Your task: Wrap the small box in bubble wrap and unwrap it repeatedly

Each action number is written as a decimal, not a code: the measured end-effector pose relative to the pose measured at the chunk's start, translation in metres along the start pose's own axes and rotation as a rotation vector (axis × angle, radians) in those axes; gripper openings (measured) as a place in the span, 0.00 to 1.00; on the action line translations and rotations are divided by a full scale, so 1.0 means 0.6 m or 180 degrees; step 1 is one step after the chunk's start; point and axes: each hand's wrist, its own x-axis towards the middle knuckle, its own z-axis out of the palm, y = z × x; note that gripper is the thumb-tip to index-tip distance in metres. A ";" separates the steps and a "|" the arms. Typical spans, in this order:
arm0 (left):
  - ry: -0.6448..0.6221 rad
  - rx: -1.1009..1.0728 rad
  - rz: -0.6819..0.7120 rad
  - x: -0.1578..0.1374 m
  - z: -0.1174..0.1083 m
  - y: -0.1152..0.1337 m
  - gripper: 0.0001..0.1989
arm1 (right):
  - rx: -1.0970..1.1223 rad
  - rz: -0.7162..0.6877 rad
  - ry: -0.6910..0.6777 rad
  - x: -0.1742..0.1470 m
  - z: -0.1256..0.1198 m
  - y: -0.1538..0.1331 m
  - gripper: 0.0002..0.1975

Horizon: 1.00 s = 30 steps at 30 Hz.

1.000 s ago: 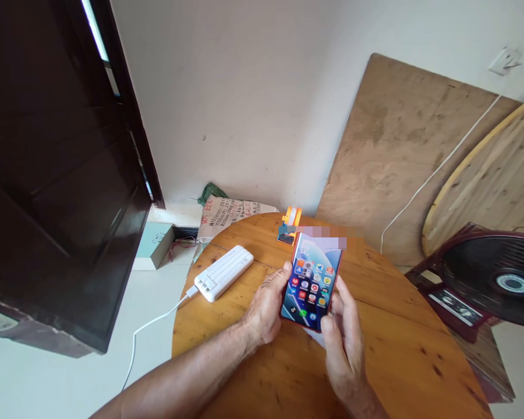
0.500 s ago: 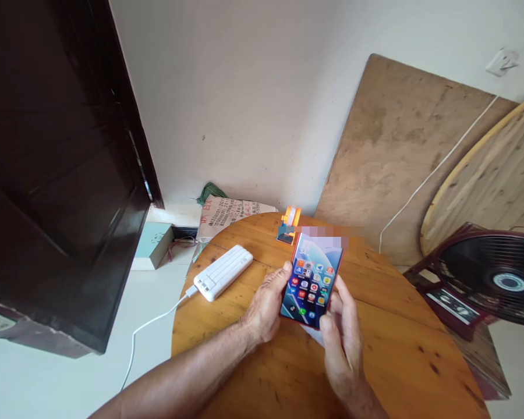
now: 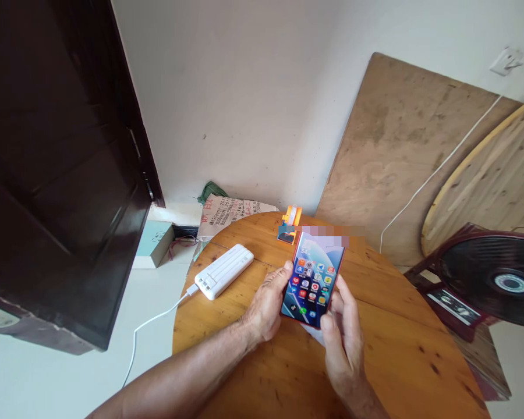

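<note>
A smartphone [image 3: 312, 285] with a red edge is held above the wooden table, its lit screen showing rows of app icons. My left hand [image 3: 268, 302] grips its left side, thumb along the edge and the other fingers hidden behind. On the opposite side, my right hand [image 3: 344, 334] holds the lower right edge between thumb and fingers. A white power bank [image 3: 225, 270] lies on the table left of my hands, with a white cable [image 3: 151, 323] plugged into its near end. Beyond the phone stands an orange and blue object [image 3: 290, 224], partly covered by a blurred patch.
The round wooden table [image 3: 402, 349] stands near a wall. To the right are a dark red fan [image 3: 463, 285], a plywood board [image 3: 388, 139] and a round wooden panel [image 3: 498, 169]. A dark door [image 3: 61, 163], a pale green box [image 3: 155, 244] and a printed sack [image 3: 231, 212] are leftward.
Both hands keep the phone in nearly the same place. The whole view has shifted very slightly.
</note>
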 end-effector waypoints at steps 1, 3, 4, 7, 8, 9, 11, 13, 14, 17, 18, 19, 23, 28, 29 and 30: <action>-0.0011 -0.0003 -0.0004 0.000 0.000 0.000 0.22 | -0.0005 -0.0007 0.0011 0.000 0.000 0.000 0.26; -0.0024 -0.0016 -0.0010 0.001 0.000 0.000 0.22 | -0.0016 0.0003 0.0026 0.000 0.000 0.001 0.26; -0.0015 -0.0023 -0.0012 0.001 0.000 0.000 0.22 | -0.0024 0.0003 0.0025 -0.001 0.000 0.001 0.27; 0.0028 -0.0036 -0.0024 0.001 0.000 -0.001 0.23 | -0.0015 0.0011 0.0028 -0.002 0.000 0.002 0.27; 0.0027 -0.0039 -0.0029 0.001 0.000 -0.002 0.23 | 0.0000 0.0029 0.0025 -0.003 0.000 0.003 0.27; 0.0026 -0.0042 -0.0032 0.001 0.000 -0.002 0.23 | 0.0018 0.0046 0.0020 -0.003 -0.001 0.004 0.27; 0.0024 -0.0038 -0.0026 0.001 -0.001 -0.003 0.22 | 0.0031 0.0051 0.0018 -0.003 -0.001 0.005 0.27; 0.0031 -0.0034 -0.0016 0.002 -0.001 -0.004 0.22 | 0.0015 0.0032 0.0019 -0.003 -0.001 0.006 0.27; 0.0034 -0.0033 -0.0008 0.002 -0.001 -0.004 0.22 | 0.0009 0.0027 0.0022 -0.003 -0.001 0.007 0.27; 0.0017 -0.0039 0.0001 0.002 -0.001 -0.004 0.22 | 0.0007 0.0022 0.0021 -0.002 -0.001 0.007 0.27; 0.0015 -0.0039 -0.0003 0.002 -0.001 -0.004 0.22 | 0.0007 0.0017 0.0024 -0.002 -0.001 0.007 0.28; 0.0017 -0.0037 -0.0010 0.002 -0.001 -0.004 0.22 | 0.0006 0.0013 0.0031 -0.002 -0.001 0.007 0.28; 0.0067 -0.0015 -0.0024 0.001 0.001 -0.003 0.23 | -0.0035 0.0021 0.0033 -0.001 -0.002 0.007 0.28; 0.0095 -0.0033 -0.0061 -0.001 0.003 -0.003 0.23 | -0.0156 -0.0045 0.0093 -0.002 -0.005 0.007 0.27; 0.0083 -0.0030 -0.0063 -0.002 0.003 -0.004 0.22 | -0.0172 -0.0019 0.0094 -0.002 -0.005 0.007 0.27; 0.0072 -0.0027 -0.0062 -0.002 0.003 -0.004 0.22 | -0.0185 0.0018 0.0088 -0.003 -0.006 0.008 0.27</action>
